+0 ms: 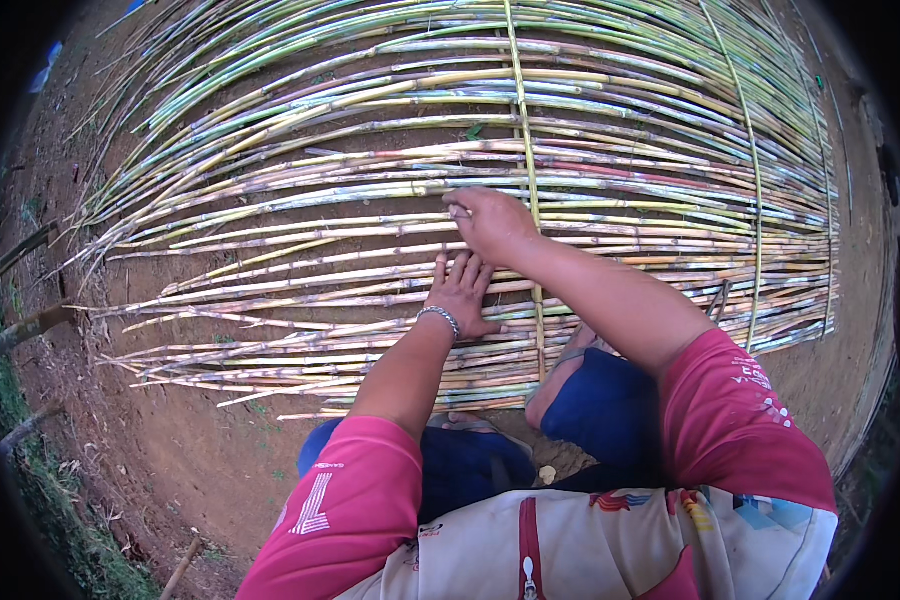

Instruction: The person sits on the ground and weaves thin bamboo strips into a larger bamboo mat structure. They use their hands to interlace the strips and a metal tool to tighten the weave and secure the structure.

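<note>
A wide mat of long jointed cane stalks (370, 215), green at the far side and tan to purplish nearer me, lies on the ground. My left hand (460, 297), with a chain bracelet at its wrist, rests flat on the near stalks with its fingers spread. Just beyond it, my right hand (494, 226) is closed above the stalks, thumb and fingers pressed together; what they may hold is too small to make out. Beside my right hand a long yellow-green crosspiece (527, 140) runs across the stalks from far to near.
Another thin crosspiece (752, 150) spans the stalks farther right. A small dark forked object (719, 299) lies on them near my right upper arm. Bare brown soil (185, 450) surrounds the mat, with wooden poles (30, 335) and grass (60, 510) at the left.
</note>
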